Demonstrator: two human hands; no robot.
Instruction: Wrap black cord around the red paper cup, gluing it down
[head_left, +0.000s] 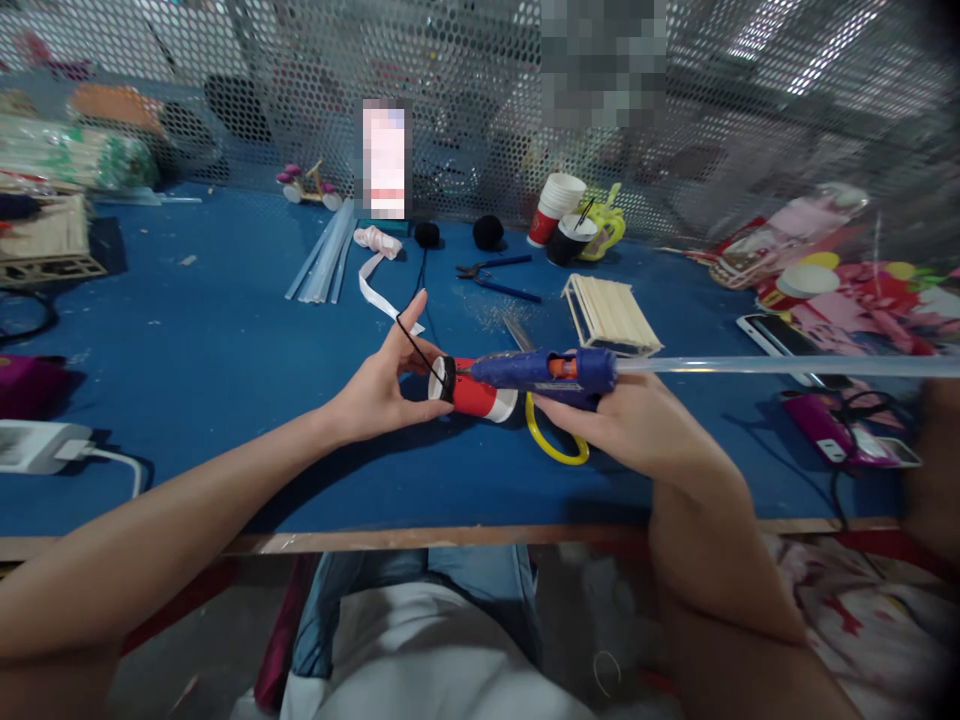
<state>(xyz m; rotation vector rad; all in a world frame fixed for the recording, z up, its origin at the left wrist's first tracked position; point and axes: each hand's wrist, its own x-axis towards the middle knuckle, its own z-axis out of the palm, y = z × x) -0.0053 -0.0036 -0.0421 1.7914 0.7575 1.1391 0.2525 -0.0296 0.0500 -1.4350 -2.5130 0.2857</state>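
Observation:
A red and white paper cup (474, 388) lies on its side between my hands, with black yarn (448, 379) wound round its left end. My left hand (379, 385) is closed on that end, thumb below and fingers behind, and a strand of the yarn passes over a raised finger. In my right hand (637, 415) is a blue hot glue gun (525, 370), its nozzle close to the yarn on the cup; whether it touches I cannot tell. A long clear glue stick (750, 366) sticks out of its back. Scissors with a yellow handle (559, 458) lie partly hidden under the gun.
Behind my hands are pliers (504, 279), black yarn balls (488, 232), glue sticks (324, 258), a white ribbon strip (379, 292) and a small wooden-stick table (613, 311). Stacked paper cups (555, 205) stand near the mesh screen (465, 110). A phone (787, 345) lies to the right.

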